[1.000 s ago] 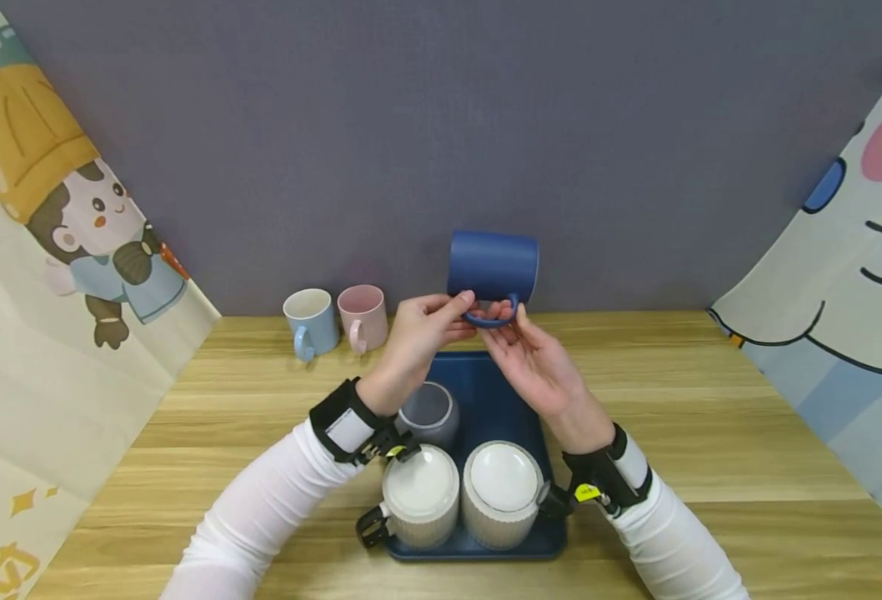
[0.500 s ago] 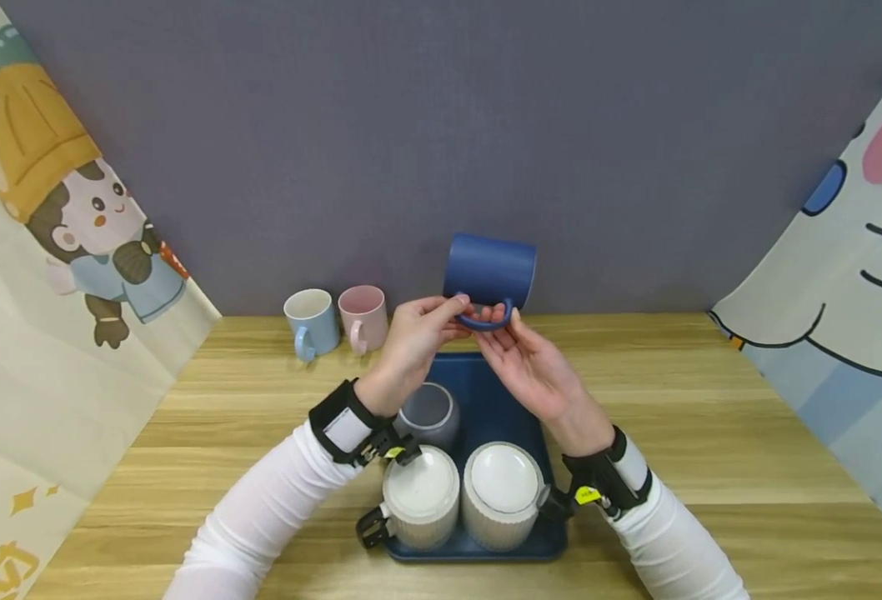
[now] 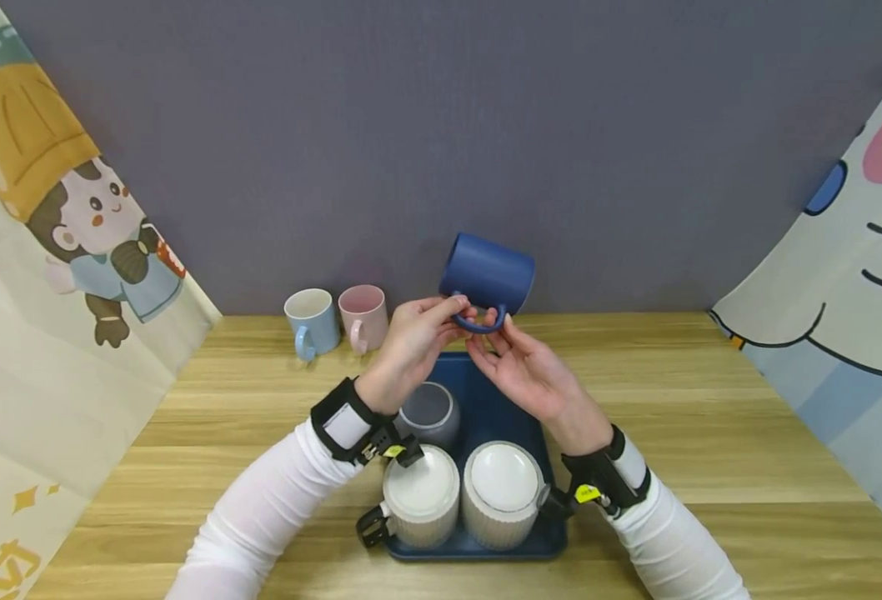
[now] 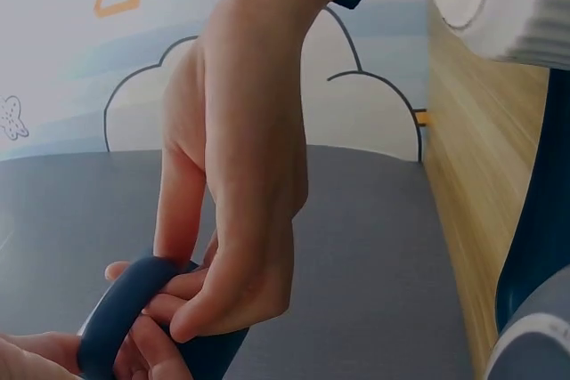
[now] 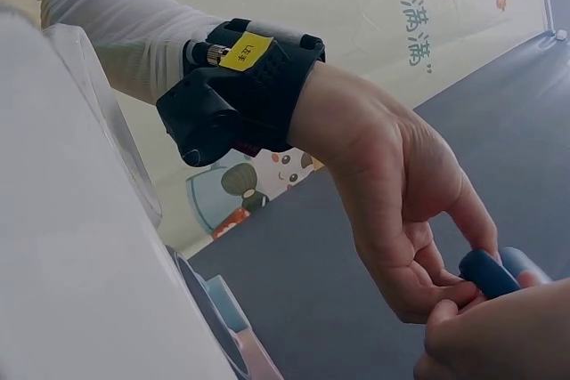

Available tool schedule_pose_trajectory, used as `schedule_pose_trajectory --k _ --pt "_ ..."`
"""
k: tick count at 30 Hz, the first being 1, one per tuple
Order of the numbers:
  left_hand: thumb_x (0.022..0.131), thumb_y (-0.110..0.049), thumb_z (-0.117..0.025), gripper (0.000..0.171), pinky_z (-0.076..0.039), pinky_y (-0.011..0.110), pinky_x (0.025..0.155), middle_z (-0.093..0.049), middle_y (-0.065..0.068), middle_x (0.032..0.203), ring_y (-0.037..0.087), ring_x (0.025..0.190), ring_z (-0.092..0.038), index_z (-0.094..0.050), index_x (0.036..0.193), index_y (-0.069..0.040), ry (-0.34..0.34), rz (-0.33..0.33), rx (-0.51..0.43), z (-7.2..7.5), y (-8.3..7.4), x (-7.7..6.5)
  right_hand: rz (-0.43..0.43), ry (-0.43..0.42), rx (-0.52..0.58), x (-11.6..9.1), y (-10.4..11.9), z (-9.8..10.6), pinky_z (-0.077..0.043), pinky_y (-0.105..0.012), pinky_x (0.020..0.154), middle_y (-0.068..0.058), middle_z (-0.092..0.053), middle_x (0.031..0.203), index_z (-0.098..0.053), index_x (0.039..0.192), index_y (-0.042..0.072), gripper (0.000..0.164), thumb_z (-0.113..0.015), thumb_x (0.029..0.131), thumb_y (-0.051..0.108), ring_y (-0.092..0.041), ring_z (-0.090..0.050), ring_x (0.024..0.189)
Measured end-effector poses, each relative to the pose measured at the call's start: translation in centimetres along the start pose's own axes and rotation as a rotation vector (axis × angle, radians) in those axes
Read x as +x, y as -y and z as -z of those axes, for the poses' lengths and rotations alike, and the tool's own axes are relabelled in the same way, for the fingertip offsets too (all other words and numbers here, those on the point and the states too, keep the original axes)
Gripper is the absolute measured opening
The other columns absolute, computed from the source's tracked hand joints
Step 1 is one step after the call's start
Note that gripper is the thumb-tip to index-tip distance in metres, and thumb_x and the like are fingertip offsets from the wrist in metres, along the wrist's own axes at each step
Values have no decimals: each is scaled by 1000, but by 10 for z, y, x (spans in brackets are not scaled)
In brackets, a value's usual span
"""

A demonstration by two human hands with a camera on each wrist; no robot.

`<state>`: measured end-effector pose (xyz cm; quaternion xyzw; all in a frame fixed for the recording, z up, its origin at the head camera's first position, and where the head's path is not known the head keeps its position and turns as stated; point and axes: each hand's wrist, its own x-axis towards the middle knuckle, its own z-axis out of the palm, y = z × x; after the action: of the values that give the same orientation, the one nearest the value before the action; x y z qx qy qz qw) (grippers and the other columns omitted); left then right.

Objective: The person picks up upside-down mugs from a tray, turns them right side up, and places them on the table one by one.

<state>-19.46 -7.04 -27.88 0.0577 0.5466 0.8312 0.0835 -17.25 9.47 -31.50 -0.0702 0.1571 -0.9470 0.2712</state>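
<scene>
Blue matte cylindrical mug (image 3: 488, 268), smooth-walled, is tilted and raised near the far end of the rectangular tray (image 3: 478, 408); left hand (image 3: 420, 335) and right hand (image 3: 537, 379) pinch its curved handle (image 3: 480, 328).

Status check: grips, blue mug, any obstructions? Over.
Left grip and right grip on the handle. Blue mug aloft, tilted on its side. Nothing seen blocking it; grey cup on tray below.
</scene>
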Motion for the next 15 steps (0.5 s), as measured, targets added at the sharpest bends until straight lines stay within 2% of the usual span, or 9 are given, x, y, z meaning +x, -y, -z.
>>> schedule_pose_trajectory --k 6,10,15 --pt "94 -6 -57 14 -51 22 73 -66 3 74 12 74 -63 -66 84 -2 -11 2 -80 -3 4 6 -28 29 -15 6 9 3 -40 -33 102 -4 -66 98 -60 106 4 30 -35 103 20 -18 -55 105" --pt "95 -8 -55 21 -50 24 75 -66 2 74 12 74 -63 -67 78 -6 -17 6 -124 -5 6 11 -80 47 -2 9 17 7 -43 -33 98 -6 -66 101 -60 108 4 30 -35 103 20 -16 -59 101" --pt "95 -8 -55 21 -51 24 76 -68 4 76 12 72 -65 -67 79 -4 -9 7 -168 -9 6 18 -149 51 23 14 27 11 -43 -32 95 -7 -64 106 -59 112 4 32 -35 103 22 -17 -58 101"
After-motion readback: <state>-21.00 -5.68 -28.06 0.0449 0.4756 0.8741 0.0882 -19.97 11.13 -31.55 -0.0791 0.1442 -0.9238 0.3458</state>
